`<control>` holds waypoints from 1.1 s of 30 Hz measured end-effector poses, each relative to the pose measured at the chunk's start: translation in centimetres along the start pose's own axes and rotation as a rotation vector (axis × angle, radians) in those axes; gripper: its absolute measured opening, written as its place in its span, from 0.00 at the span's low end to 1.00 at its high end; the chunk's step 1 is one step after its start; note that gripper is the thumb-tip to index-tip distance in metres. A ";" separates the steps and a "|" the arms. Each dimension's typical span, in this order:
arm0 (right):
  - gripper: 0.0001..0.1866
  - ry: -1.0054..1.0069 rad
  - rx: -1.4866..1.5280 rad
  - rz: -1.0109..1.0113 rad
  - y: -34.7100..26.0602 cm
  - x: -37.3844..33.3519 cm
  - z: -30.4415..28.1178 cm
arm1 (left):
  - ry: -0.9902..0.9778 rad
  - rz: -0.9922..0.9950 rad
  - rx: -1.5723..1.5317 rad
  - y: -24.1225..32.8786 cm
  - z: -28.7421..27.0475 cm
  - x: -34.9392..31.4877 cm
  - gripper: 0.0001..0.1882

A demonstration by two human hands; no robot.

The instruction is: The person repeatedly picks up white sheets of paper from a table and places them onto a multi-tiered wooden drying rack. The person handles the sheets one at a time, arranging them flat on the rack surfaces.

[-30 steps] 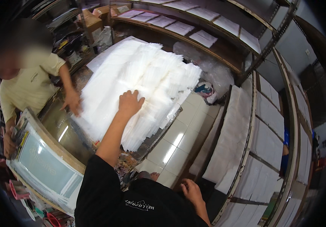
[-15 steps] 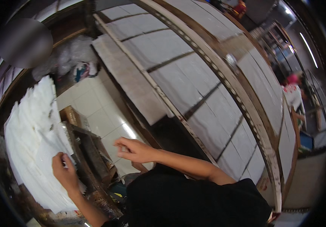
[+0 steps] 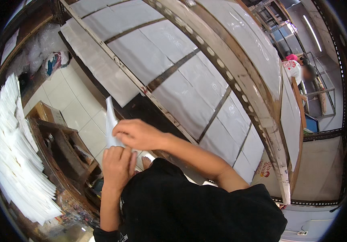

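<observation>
Head view: the left hand [image 3: 118, 167] is upright in front of the person's torso, in a black shirt [image 3: 197, 205]. Its fingers are curled closed on the lower end of a thin, narrow-looking white sheet [image 3: 110, 115], which extends upward between the person and the rack. The right hand [image 3: 141, 135] is just above and to the right of the left hand; its fingers are partly bent and touch the sheet's right edge. Whether they pinch it cannot be told.

A fanned stack of thin white sheets [image 3: 14, 157] lies at the far left, well apart from both hands, beside a paint-spattered brown table edge [image 3: 74, 203]. Between stack and hands stand a dark wooden open-fronted box [image 3: 56, 147] and a brown cardboard carton [image 3: 48, 113], next to a pale tiled floor [image 3: 76, 97].

Beyond the hands, a metal-and-wood shelf rack with a perforated edge [image 3: 222, 66] carries flat white rectangular sheets [image 3: 197, 99] in rows. At the upper right, a co-worker in a white shirt [image 3: 293, 70] appears in the background.
</observation>
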State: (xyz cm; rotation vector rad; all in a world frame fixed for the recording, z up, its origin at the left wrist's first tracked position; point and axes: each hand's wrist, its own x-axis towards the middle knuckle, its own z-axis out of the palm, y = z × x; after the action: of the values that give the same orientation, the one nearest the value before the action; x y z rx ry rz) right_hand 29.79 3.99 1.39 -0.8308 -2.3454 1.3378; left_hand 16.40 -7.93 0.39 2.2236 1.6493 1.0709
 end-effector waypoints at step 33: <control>0.12 1.386 -0.085 1.150 28.8 -53.4 -31.9 | -0.405 -1.224 -0.273 1.0 21.5 -36.2 0.14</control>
State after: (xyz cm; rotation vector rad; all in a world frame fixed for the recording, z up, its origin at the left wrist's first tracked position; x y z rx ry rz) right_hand 97.92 3.53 -6.23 -2.2775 -0.7411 0.4243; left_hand 26.15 -34.67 -30.68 0.8127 1.9594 0.4034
